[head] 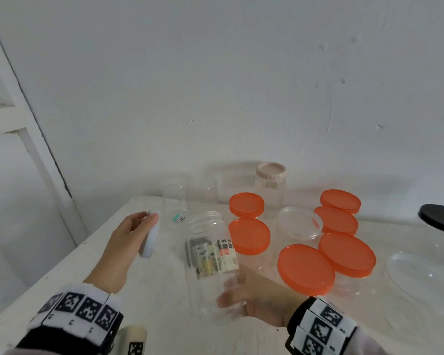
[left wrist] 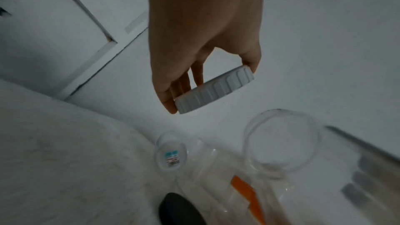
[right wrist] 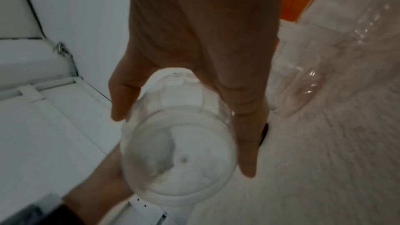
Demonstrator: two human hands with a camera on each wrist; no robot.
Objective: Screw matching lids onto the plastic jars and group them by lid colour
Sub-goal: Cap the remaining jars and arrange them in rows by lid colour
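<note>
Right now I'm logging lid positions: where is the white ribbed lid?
The white ribbed lid is off the table, gripped by the left hand at left in the head view, just left of the open clear jar that the right hand holds.

A scuffed white wall (head: 241, 85) rises behind the white table (head: 149, 290), a panelled door (head: 8, 119) at left.

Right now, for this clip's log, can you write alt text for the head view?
The left hand holds a white ribbed lid beside an open clear labelled jar gripped near its base by the right hand. Orange-lidded jars cluster behind on the white table.
</note>
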